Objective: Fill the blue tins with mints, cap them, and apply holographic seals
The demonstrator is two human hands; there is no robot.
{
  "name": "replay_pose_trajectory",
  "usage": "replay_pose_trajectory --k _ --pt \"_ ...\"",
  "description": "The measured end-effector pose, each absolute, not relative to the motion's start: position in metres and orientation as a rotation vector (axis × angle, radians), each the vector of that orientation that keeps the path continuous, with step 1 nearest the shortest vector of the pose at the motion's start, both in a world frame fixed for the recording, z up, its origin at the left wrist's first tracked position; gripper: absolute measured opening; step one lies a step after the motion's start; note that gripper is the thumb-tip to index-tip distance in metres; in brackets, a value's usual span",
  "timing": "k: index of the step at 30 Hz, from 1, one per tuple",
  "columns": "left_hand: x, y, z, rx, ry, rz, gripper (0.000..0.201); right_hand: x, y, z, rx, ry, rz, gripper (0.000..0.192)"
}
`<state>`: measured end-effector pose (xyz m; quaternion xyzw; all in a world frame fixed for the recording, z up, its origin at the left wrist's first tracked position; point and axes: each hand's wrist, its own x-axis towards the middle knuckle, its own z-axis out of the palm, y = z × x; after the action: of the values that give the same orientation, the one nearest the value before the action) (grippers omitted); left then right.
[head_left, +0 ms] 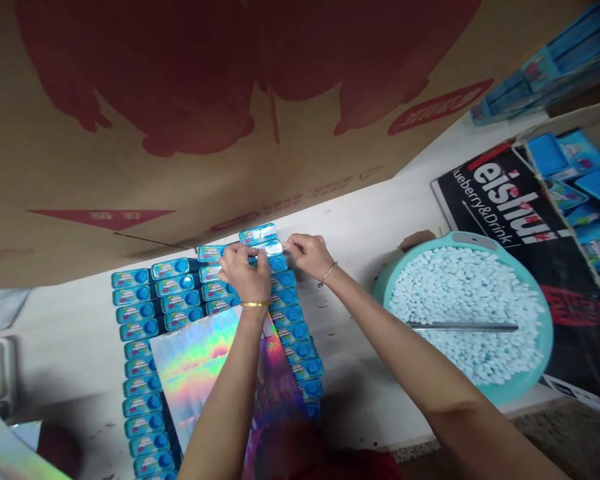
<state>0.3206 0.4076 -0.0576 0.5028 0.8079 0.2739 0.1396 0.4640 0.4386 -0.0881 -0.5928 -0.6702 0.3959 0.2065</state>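
Many small blue candy tins [177, 293] stand in tight rows on the white table [360, 227]. My left hand [244, 272] and my right hand [307, 255] meet over the far end of the rows, both pinching one blue tin [269, 248] between them. Another tin [258, 233] lies just beyond it. A shiny holographic sheet [195, 363] rests over the middle of the rows, under my left forearm. Each wrist wears a thin gold bangle.
A teal basin [543, 363] full of pale blue tablets, with a metal bar [463, 327] lying across it, stands at the right. A large brown printed carton [180, 133] walls the far side. A black printed box [520, 207] holds more blue packs at the far right.
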Motion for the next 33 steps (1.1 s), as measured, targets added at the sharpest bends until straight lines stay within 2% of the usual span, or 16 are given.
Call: replay_pose_trajectory --k 2,6,10,14,18,21,23,28,33 --pt "0.317 0.406 -0.056 1.48 2.343 0.779 0.014 0.463 0.43 -0.095 -1.665 -1.761 1.081 0.017" --pt "0.307 0.394 -0.053 1.718 2.226 0.779 0.025 0.464 0.406 -0.098 -1.504 -1.671 0.992 0.045" --pt "0.303 0.38 -0.054 1.971 2.076 0.538 0.048 0.461 0.391 -0.101 -1.368 -1.839 1.055 0.056" --pt "0.305 0.378 -0.057 2.007 2.066 0.406 0.054 0.462 0.391 -0.117 -1.39 -1.972 1.12 0.064" --pt "0.294 0.38 -0.052 2.007 1.992 0.485 0.046 0.471 0.396 -0.121 -1.572 -2.144 1.021 0.058" --pt "0.265 0.367 -0.039 2.013 1.915 0.59 0.033 0.473 0.393 -0.102 -1.635 -2.009 0.862 0.045" --pt "0.241 0.351 -0.031 2.061 1.882 0.521 0.026 0.467 0.384 -0.08 -1.56 -1.913 0.808 0.039" --pt "0.203 0.309 -0.032 2.157 1.893 0.283 0.031 0.421 0.35 -0.039 -1.336 -2.136 0.873 0.034" --pt "0.203 0.293 -0.045 2.149 1.932 0.344 0.03 0.382 0.332 -0.042 -1.333 -2.442 0.787 0.027"
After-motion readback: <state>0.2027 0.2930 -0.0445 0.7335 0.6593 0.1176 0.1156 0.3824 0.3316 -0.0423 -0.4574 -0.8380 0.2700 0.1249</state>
